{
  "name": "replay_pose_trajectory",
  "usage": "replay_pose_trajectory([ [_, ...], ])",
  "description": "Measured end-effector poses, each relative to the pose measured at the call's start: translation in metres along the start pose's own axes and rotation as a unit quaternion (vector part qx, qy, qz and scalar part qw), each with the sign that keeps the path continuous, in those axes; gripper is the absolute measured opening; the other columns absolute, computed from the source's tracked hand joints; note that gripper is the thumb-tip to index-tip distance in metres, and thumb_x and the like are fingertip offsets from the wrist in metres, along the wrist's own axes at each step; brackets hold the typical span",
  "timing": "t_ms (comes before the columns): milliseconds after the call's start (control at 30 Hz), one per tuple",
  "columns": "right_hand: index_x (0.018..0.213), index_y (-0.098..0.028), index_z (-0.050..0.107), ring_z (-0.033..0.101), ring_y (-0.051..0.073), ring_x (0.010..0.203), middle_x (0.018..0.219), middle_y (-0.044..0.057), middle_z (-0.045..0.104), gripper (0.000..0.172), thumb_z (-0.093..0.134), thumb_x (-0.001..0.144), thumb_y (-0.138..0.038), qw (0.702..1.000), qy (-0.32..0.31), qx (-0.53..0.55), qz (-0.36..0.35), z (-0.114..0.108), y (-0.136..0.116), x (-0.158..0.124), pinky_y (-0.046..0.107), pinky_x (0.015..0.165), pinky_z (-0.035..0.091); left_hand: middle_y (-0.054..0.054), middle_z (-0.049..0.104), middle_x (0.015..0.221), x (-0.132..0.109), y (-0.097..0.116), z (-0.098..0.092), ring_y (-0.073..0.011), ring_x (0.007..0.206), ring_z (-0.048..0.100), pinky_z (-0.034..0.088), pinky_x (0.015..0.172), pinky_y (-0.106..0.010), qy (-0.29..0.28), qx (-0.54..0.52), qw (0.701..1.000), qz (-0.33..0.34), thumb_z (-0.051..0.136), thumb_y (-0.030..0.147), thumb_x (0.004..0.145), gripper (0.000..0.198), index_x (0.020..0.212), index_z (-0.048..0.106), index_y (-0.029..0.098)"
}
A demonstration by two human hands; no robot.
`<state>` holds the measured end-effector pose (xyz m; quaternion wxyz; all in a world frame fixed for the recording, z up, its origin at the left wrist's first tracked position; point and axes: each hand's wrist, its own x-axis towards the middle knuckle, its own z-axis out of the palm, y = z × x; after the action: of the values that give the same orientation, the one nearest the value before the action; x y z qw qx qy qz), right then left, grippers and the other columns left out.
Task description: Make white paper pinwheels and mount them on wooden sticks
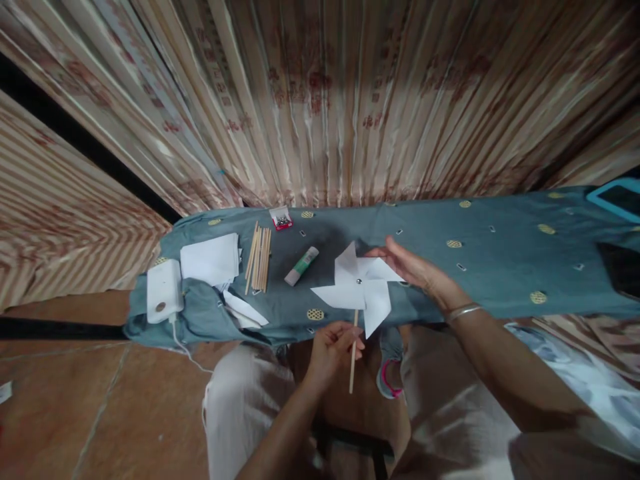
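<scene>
A white paper pinwheel (376,293) with a silver pin at its centre is fixed to a thin wooden stick (352,373). Fingers of my left hand (334,350) pinch the stick just below the blades, in front of the table's near edge. My right hand (407,263) is beside the pinwheel's right blade, its fingers stretched out and apart. Part of the right fingers is hidden behind the paper, so I cannot tell whether they touch it. Left of the pinwheel, a glue stick (301,267) lies on the cloth.
Several wooden sticks (260,260), a small red box of pins (281,219), a stack of white paper (210,260) and folded paper pieces (244,310) lie leftward. A white corded device (164,291) sits at the left end. A dark flat object (620,267) and a blue-framed object (613,200) are far right.
</scene>
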<state>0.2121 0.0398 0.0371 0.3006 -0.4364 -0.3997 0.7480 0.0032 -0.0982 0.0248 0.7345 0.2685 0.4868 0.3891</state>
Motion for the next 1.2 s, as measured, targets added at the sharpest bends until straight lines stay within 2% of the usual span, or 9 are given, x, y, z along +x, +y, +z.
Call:
replay_pose_trajectory([
  [100, 0.090, -0.019, 0.069, 0.069, 0.019, 0.067, 0.075, 0.006, 0.074, 0.066, 0.042, 0.081, -0.079, 0.996, 0.019, 0.075, -0.052, 0.005, 0.004, 0.004, 0.028, 0.061, 0.054, 0.000, 0.063, 0.052, 0.006, 0.016, 0.004, -0.0077, 0.043, 0.052, 0.041, 0.047, -0.020, -0.013, 0.010, 0.999, 0.027, 0.082, 0.054, 0.053, 0.045, 0.061, 0.064, 0.014],
  [233, 0.093, -0.019, 0.070, 0.070, 0.024, 0.072, 0.075, 0.008, 0.074, 0.076, 0.040, 0.073, -0.086, 0.987, 0.055, 0.108, -0.102, 0.009, 0.004, 0.009, 0.031, 0.057, 0.052, 0.000, 0.063, 0.053, 0.022, 0.037, 0.007, -0.0078, 0.044, 0.053, 0.041, 0.048, -0.020, -0.035, 0.031, 0.997, 0.058, 0.082, 0.055, 0.054, 0.045, 0.061, 0.065, 0.014],
  [433, 0.086, -0.020, 0.071, 0.069, 0.032, 0.091, 0.079, 0.012, 0.075, 0.076, 0.044, 0.069, -0.088, 0.961, 0.101, 0.207, -0.153, 0.004, 0.005, 0.011, 0.043, 0.075, 0.054, -0.002, 0.068, 0.062, 0.055, 0.053, 0.005, -0.0098, 0.051, 0.056, 0.045, 0.055, -0.022, -0.028, 0.064, 0.996, 0.063, 0.082, 0.053, 0.055, 0.043, 0.072, 0.073, 0.014],
  [567, 0.088, -0.022, 0.070, 0.069, 0.029, 0.095, 0.090, 0.011, 0.075, 0.070, 0.044, 0.072, -0.085, 0.952, 0.113, 0.232, -0.164, 0.003, 0.011, 0.015, 0.040, 0.079, 0.054, -0.004, 0.070, 0.069, 0.075, 0.057, -0.003, -0.0142, 0.062, 0.059, 0.045, 0.062, -0.025, -0.006, 0.100, 0.987, 0.130, 0.079, 0.048, 0.061, 0.035, 0.074, 0.077, 0.015],
  [733, 0.096, -0.023, 0.071, 0.068, 0.023, 0.086, 0.094, 0.009, 0.074, 0.063, 0.049, 0.076, -0.078, 0.969, 0.116, 0.153, -0.152, 0.018, 0.025, 0.018, 0.034, 0.072, 0.053, -0.002, 0.067, 0.069, 0.094, 0.064, -0.015, -0.0153, 0.066, 0.056, 0.044, 0.065, -0.027, 0.039, 0.141, 0.963, 0.225, 0.074, 0.040, 0.068, 0.021, 0.072, 0.078, 0.020],
  [900, 0.097, -0.020, 0.072, 0.063, 0.017, 0.078, 0.094, 0.007, 0.073, 0.045, 0.071, 0.074, -0.059, 0.987, 0.050, -0.056, -0.139, 0.052, 0.044, 0.020, 0.028, 0.066, 0.048, -0.002, 0.067, 0.068, 0.106, 0.071, -0.021, -0.0147, 0.065, 0.054, 0.042, 0.064, -0.027, 0.062, 0.122, 0.957, 0.258, 0.072, 0.039, 0.067, 0.021, 0.073, 0.078, 0.020],
  [1033, 0.084, -0.018, 0.070, 0.058, 0.012, 0.063, 0.077, 0.002, 0.070, 0.042, 0.077, 0.067, -0.056, 0.991, 0.017, -0.077, -0.107, 0.071, 0.054, 0.027, 0.025, 0.059, 0.046, -0.002, 0.066, 0.067, 0.105, 0.077, -0.021, -0.0133, 0.063, 0.053, 0.041, 0.062, -0.026, 0.068, 0.116, 0.957, 0.256, 0.072, 0.040, 0.067, 0.023, 0.072, 0.078, 0.019],
  [1200, 0.074, -0.017, 0.069, 0.055, 0.010, 0.054, 0.068, 0.001, 0.070, 0.044, 0.076, 0.065, -0.060, 0.989, 0.044, -0.067, -0.123, 0.075, 0.054, 0.035, 0.024, 0.054, 0.045, -0.001, 0.066, 0.066, 0.104, 0.077, -0.022, -0.0112, 0.059, 0.051, 0.041, 0.058, -0.024, 0.069, 0.103, 0.964, 0.236, 0.075, 0.041, 0.066, 0.026, 0.078, 0.079, 0.018],
])
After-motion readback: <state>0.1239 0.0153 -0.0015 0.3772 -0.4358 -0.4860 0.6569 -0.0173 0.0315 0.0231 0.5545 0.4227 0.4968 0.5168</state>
